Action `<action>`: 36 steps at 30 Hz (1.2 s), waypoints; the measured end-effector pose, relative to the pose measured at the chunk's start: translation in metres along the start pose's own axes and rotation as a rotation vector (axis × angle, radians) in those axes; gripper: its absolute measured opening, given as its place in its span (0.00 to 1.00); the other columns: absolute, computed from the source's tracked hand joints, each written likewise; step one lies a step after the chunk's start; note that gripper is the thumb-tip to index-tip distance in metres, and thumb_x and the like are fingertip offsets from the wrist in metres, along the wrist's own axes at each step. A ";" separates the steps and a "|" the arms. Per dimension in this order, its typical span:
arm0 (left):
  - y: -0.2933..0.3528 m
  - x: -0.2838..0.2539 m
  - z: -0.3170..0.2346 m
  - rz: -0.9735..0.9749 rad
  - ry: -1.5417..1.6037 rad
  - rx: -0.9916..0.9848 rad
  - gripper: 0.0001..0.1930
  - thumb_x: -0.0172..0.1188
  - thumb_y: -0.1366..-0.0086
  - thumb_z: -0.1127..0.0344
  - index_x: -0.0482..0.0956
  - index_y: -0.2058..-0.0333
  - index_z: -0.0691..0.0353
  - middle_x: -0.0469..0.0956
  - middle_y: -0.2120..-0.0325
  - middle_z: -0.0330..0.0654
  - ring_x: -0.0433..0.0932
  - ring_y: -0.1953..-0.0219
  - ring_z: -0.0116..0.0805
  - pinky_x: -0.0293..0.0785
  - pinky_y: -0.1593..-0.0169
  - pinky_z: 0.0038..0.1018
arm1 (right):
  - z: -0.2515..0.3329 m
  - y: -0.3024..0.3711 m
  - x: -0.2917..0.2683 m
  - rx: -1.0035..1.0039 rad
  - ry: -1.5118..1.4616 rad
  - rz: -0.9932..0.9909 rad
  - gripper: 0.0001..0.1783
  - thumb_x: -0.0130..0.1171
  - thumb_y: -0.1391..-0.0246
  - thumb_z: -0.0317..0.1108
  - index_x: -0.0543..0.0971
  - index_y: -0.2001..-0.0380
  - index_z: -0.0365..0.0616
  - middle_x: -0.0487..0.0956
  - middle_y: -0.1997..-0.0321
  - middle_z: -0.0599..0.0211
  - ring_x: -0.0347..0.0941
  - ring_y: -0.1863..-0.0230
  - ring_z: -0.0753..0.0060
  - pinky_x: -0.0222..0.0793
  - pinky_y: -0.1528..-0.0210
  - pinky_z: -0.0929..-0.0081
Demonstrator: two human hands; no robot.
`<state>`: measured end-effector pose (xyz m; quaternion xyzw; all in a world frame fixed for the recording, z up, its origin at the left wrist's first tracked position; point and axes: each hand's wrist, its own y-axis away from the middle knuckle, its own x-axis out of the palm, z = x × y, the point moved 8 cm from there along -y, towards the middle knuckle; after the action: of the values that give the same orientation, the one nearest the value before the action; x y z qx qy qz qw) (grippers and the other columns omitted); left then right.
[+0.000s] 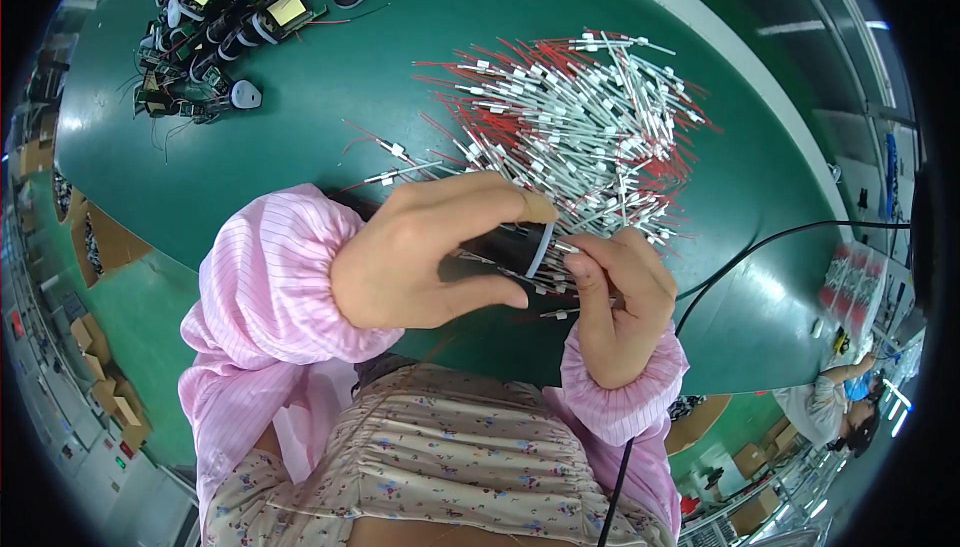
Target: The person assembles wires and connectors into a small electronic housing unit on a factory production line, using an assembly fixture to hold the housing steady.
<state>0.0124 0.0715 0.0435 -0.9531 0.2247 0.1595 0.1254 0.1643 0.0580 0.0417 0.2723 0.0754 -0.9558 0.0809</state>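
Note:
My left hand (430, 247) is curved round a black plastic housing (508, 249) with a pale grey rim. Its fingers lie over the top of the housing, while the thumb reaches out below. Close to the rim, my right hand (625, 292) is closed in a pinch, thumb against forefinger. What sits between those fingertips is too small and hidden to make out. Just beyond both hands spreads a large heap of thin wire leads (570, 117), with white connectors, grey sleeves and red ends. A few loose leads (398, 150) lie apart from it, beyond my left hand.
Similar black housings (235, 22) with wires and yellow patches are piled at the far left of the green table (290, 137). A black cable (750, 247) crosses the right side. A clear bag of leads (855, 282) is at the right edge, with another person (835, 402) beyond.

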 end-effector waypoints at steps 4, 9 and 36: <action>0.003 -0.001 0.017 0.001 0.272 -0.115 0.20 0.65 0.48 0.77 0.77 0.54 0.70 0.79 0.65 0.49 0.79 0.65 0.37 0.74 0.59 0.29 | 0.002 -0.002 -0.002 -0.040 -0.021 0.025 0.04 0.62 0.53 0.21 0.79 0.71 0.34 0.68 0.83 0.64 0.62 0.82 0.70 0.56 0.79 0.74; 0.003 0.006 0.014 0.095 0.219 -0.120 0.17 0.66 0.50 0.76 0.78 0.59 0.71 0.76 0.75 0.48 0.77 0.71 0.40 0.69 0.68 0.29 | -0.001 0.001 0.005 -0.055 -0.110 0.103 0.03 0.61 0.53 0.22 0.79 0.72 0.35 0.67 0.85 0.63 0.62 0.83 0.66 0.56 0.80 0.72; 0.011 -0.099 0.014 -0.693 -0.847 0.129 0.14 0.63 0.46 0.66 0.75 0.63 0.66 0.74 0.64 0.46 0.72 0.61 0.46 0.70 0.58 0.36 | -0.047 -0.030 -0.020 0.441 -0.885 0.186 0.16 0.49 0.36 0.37 0.77 0.69 0.35 0.64 0.88 0.78 0.55 0.87 0.84 0.53 0.81 0.81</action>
<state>-0.0800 0.1044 0.0645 -0.8142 -0.1629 0.4644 0.3080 0.1990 0.0980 0.0155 -0.1430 -0.1943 -0.9616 0.1307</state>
